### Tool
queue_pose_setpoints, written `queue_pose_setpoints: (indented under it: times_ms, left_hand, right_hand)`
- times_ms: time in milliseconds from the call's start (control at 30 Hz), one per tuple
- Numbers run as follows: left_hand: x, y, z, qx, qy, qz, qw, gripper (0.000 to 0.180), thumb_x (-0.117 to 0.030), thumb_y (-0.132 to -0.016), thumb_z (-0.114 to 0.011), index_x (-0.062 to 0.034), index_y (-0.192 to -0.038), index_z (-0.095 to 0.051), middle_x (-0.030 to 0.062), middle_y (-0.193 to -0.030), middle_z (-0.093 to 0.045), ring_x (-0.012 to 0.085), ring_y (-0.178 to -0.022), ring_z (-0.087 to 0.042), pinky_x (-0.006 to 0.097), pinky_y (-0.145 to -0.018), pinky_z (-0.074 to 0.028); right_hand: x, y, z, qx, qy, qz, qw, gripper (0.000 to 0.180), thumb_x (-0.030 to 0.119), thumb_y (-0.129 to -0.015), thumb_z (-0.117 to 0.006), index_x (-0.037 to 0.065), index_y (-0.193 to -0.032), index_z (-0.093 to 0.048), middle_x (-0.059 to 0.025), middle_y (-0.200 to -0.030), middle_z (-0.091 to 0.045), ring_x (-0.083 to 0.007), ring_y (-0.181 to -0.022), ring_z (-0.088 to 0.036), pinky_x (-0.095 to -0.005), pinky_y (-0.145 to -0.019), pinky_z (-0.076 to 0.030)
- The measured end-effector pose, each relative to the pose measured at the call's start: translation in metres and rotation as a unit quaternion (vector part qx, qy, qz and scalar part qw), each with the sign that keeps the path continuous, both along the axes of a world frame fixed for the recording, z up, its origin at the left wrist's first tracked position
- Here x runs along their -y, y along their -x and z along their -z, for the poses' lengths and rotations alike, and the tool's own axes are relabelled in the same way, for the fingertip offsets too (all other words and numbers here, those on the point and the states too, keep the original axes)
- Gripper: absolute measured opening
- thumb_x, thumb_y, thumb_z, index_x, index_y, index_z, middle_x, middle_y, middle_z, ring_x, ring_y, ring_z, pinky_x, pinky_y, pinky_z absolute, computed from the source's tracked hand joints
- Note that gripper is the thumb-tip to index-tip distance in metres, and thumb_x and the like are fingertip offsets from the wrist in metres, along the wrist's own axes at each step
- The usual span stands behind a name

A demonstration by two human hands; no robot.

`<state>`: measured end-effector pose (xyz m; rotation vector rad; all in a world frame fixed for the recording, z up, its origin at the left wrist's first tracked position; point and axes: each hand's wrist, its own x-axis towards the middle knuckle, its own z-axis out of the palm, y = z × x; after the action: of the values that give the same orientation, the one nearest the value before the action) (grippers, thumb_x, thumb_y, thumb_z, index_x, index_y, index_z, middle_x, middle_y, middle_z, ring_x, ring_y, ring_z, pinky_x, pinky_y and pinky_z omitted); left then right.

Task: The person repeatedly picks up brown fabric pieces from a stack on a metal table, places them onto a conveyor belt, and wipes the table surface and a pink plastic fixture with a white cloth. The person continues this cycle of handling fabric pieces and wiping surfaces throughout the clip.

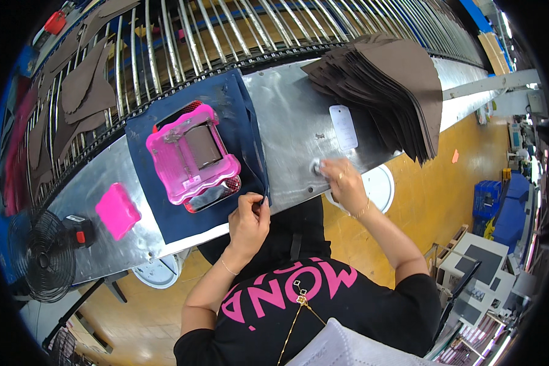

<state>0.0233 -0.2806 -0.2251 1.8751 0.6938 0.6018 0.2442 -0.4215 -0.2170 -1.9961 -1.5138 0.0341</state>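
Note:
My left hand (248, 224) is at the table's front edge, fingers curled together by the right front corner of a dark blue sheet (165, 222). A dark bit shows at its fingertips; I cannot make out what it is. On the sheet stands a pink plastic holder with a wavy rim (165, 155), a brown piece showing in its window. A red-edged dark flat thing (213, 194) lies partly under it. My right hand (346, 186), blurred at the fingers, reaches over the front edge beside a small round whitish thing (315, 166). Whether it touches that is unclear.
A fanned stack of brown cut pieces (384, 85) lies on the metal table at right, near a white tag (344, 127). A pink block (118, 210) and a black fan (43, 256) are at left. Behind runs a rack of metal bars (226, 30) with brown pieces (88, 91).

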Motion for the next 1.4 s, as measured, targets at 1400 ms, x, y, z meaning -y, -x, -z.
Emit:
queue_pose_setpoints:
  times_ms: [1400]
  left_hand:
    - [0.006,0.007,-0.031,0.113,-0.094,0.131,0.981,0.026,0.005,-0.081,-0.067,-0.0015,-0.102,-0.054,0.0117,-0.086,-0.064,0.0180,-0.051,-0.055,0.027,-0.045,-0.042]
  right_hand:
    - [-0.179,-0.038,-0.011,-0.094,-0.110,-0.101,0.984,0.018,0.002,-0.074,-0.069,0.003,-0.092,-0.066,-0.0118,-0.094,-0.067,-0.0322,-0.089,-0.062,-0.0406,-0.077,-0.050]
